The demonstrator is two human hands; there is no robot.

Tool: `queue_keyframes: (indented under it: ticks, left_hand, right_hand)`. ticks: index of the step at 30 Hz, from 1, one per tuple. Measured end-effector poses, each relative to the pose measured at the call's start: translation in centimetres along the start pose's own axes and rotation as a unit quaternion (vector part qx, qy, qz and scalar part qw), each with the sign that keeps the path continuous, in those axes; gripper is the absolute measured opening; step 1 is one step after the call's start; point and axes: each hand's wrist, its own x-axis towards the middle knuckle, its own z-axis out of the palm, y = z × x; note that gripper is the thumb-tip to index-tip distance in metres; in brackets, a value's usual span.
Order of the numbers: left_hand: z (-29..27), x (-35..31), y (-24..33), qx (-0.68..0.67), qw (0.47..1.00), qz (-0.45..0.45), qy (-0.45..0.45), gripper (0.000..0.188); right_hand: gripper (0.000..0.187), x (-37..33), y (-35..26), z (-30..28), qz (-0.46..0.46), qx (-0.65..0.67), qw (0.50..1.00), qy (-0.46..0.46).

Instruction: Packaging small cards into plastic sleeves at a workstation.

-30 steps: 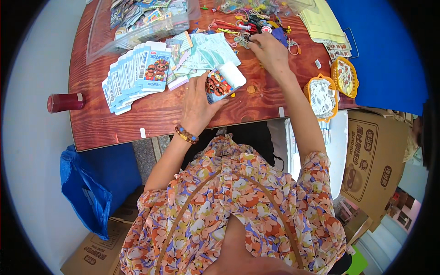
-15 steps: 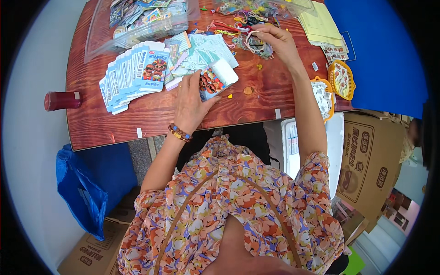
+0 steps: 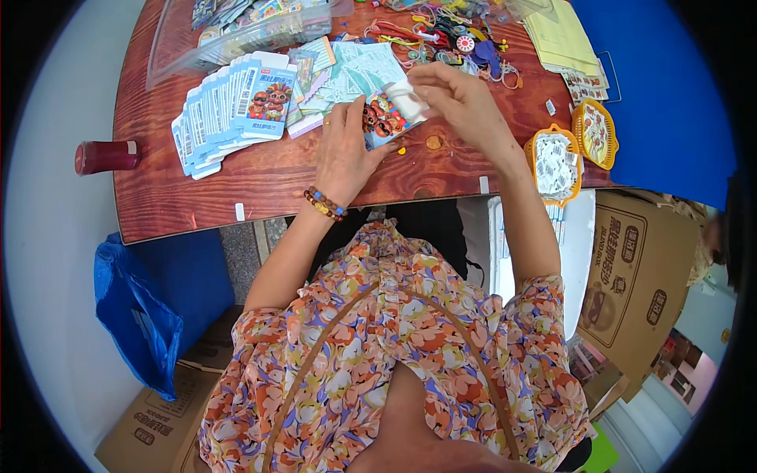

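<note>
My left hand (image 3: 343, 162) grips a small printed carton (image 3: 384, 122), blue with a cartoon picture, tilted over the table with its white flap end up to the right. At that end is my right hand (image 3: 465, 106), its fingers pinched together against the carton's mouth. Whatever those fingers hold is hidden behind them. Left of the carton lies a fanned row of flat blue-and-white cartons (image 3: 225, 118). Pale green printed paper slips (image 3: 363, 69) are spread just beyond my left hand. A tangled heap of coloured cords and small trinkets (image 3: 453, 39) lies farther back.
A clear plastic tub (image 3: 169, 59) of small packets stands back left. Two orange baskets (image 3: 579, 173) with small white pieces and packets sit at right, near yellow sheets (image 3: 561, 39). A dark red bottle (image 3: 106, 158) is at the left edge. Cardboard boxes (image 3: 635, 268) and a blue bag (image 3: 130, 315) flank me.
My right hand has come from the heap, where it held a whitish loop, left and nearer to the carton's mouth. The carton has shifted slightly right in my left hand.
</note>
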Motion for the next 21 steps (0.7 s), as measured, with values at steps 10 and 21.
queue_keyframes:
  ticks: [10, 21]
  left_hand:
    - [0.2, -0.2, -0.3, -0.045, 0.999, -0.005, 0.025, 0.084]
    - [0.6, -1.4, -0.5, -0.102, 0.994, 0.005, 0.035, 0.087]
  right_hand:
    - [0.023, -1.5, 0.4, -1.2, -0.041, -0.070, 0.992, 0.102]
    - [0.023, -1.6, 8.3, -3.1, 0.073, -0.395, 0.885, 0.234]
